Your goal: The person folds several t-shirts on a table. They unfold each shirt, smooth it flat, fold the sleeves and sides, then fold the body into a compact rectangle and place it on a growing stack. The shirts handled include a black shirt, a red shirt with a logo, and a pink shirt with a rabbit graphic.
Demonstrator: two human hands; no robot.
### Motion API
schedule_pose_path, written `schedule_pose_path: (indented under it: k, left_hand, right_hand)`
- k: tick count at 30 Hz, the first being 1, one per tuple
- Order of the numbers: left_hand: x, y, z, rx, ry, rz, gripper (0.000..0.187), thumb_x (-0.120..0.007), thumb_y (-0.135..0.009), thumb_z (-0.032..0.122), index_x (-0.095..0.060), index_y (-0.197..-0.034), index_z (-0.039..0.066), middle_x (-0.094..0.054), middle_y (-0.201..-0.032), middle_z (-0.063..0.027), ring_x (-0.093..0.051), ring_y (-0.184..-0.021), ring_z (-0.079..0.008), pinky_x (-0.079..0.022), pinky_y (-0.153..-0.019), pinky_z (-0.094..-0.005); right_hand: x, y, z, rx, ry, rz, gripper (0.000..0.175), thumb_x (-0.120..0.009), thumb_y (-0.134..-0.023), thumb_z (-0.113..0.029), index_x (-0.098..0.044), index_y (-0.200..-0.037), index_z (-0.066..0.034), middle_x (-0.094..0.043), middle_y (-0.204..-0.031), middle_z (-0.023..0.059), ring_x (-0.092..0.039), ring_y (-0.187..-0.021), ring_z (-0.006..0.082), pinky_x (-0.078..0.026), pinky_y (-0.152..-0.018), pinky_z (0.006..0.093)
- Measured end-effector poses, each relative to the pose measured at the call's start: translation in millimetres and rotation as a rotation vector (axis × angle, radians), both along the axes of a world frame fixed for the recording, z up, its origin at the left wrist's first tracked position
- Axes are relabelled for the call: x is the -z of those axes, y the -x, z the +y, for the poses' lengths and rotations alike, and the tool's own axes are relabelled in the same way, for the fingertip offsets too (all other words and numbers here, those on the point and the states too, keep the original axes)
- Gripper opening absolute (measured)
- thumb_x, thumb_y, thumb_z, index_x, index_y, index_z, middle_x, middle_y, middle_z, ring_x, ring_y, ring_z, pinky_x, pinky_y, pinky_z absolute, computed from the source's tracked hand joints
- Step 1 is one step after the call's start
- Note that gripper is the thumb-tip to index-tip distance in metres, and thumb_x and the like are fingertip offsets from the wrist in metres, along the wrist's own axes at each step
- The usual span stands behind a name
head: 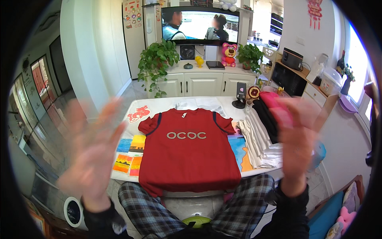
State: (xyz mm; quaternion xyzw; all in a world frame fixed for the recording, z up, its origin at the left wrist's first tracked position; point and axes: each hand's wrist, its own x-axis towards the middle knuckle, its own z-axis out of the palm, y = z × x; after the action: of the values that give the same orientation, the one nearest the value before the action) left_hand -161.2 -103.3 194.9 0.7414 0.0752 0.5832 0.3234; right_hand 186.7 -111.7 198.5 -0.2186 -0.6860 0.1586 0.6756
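A dark red short-sleeved T-shirt (191, 158) with navy trim at the sleeve seams lies spread out, front up, on the white table (128, 176). Its collar points away from me, and its hem hangs over the near edge. Raised to the left of the shirt, my left hand (92, 152) is blurred, with fingers apart and nothing in it. My right hand (298, 134) is lifted too, blurred and spread, in front of the folded clothes. Those clothes include white garments (256, 143), a black one (265, 119) and a pink one (273, 103).
Small painted pictures (122, 162) and a red dragon cutout (138, 114) lie on the left of the table. A black phone stand (239, 97) is at its far right. Beyond are a white cabinet (203, 82), potted plants (159, 56) and a television (200, 27). My plaid-clad knees (143, 200) flank the shirt's hem.
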Motion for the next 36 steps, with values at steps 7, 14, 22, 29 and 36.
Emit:
schedule_pose_path:
  k: [7,14,22,29,36]
  left_hand:
    - [171,53,150,-0.853,0.568,1.172,0.069,-0.052,-0.084,0.045,-0.03,-0.135,0.005,-0.03,-0.139,-0.0228,-0.03,-0.129,-0.0345,-0.028,-0.103,-0.0352]
    - [216,60,185,-0.833,0.902,1.429,0.095,-0.051,-0.073,0.067,-0.005,-0.143,0.023,0.003,-0.148,-0.0184,0.006,-0.136,-0.036,-0.005,-0.102,-0.0607]
    - [215,64,193,-0.769,0.886,1.407,0.106,-0.064,-0.066,0.062,-0.007,-0.143,0.018,0.002,-0.145,-0.0254,0.001,-0.134,-0.0431,-0.013,-0.107,-0.0474]
    - [212,65,193,-0.778,0.866,1.387,0.107,-0.067,-0.063,0.061,-0.01,-0.143,0.018,0.0,-0.145,-0.0255,0.0,-0.134,-0.0432,-0.014,-0.107,-0.0461]
    - [213,65,193,-0.775,0.885,1.348,0.107,-0.069,-0.062,0.06,-0.012,-0.143,0.017,0.0,-0.145,-0.0251,0.0,-0.134,-0.0431,-0.014,-0.107,-0.0456]
  right_hand:
    - [169,-37,194,0.316,0.991,-0.577,0.062,-0.056,-0.084,-0.039,-0.038,-0.126,0.0016,-0.055,-0.111,0.0209,-0.054,-0.104,0.0299,-0.042,-0.088,0.0338]
    - [236,-65,267,0.827,1.155,-0.748,0.07,-0.053,-0.081,-0.047,-0.035,-0.128,0.0017,-0.048,-0.121,0.0277,-0.049,-0.112,0.0361,-0.038,-0.096,0.0391]
    - [256,-80,287,0.703,1.253,-0.591,0.071,-0.073,-0.062,-0.04,-0.052,-0.111,0.0064,-0.059,-0.108,0.0217,-0.058,-0.101,0.0323,-0.046,-0.086,0.0359]
    - [251,-77,276,0.692,1.167,-0.263,0.045,-0.064,-0.076,-0.025,-0.055,-0.106,0.0063,-0.061,-0.101,0.022,-0.06,-0.093,0.0329,-0.048,-0.073,0.0409]
    - [234,-82,257,0.59,1.31,-0.056,0.041,-0.06,-0.082,-0.031,-0.057,-0.101,0.0055,-0.06,-0.095,0.018,-0.058,-0.086,0.0274,-0.044,-0.071,0.0433]
